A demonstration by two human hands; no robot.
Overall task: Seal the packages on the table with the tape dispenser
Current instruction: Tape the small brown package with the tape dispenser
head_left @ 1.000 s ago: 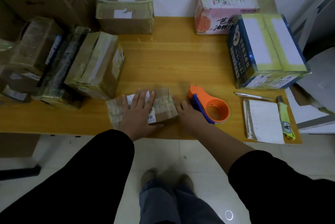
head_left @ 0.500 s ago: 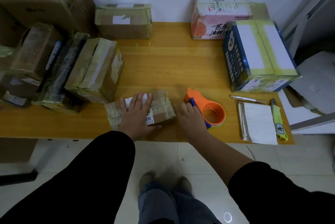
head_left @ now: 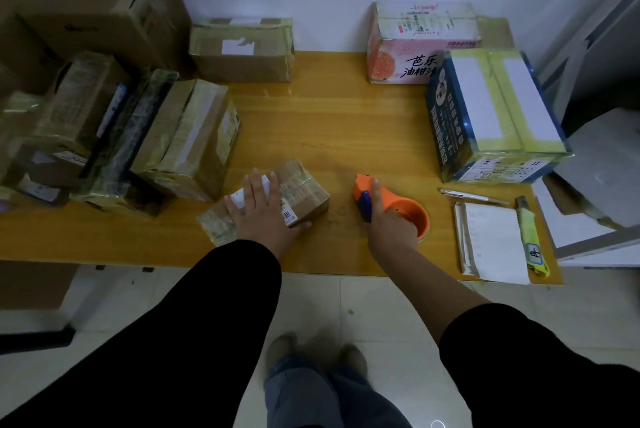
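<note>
Tape dispenser (head_left: 394, 202), orange with a blue handle, near the front edge of the wooden table (head_left: 332, 122), just right of a small taped package (head_left: 304, 192). Now gripped by the right hand (head_left: 389, 225), fingers curled over the handle; half a second ago only touched from the side. Pressed flat on the small package as before: left hand (head_left: 263, 211), fingers straight and spread. Hands apart. Farther right: pen (head_left: 474, 197), notepad (head_left: 491, 240), yellow utility knife (head_left: 530, 237). Along the back and left: taped boxes (head_left: 187, 136), all closed, contents hidden.
</note>
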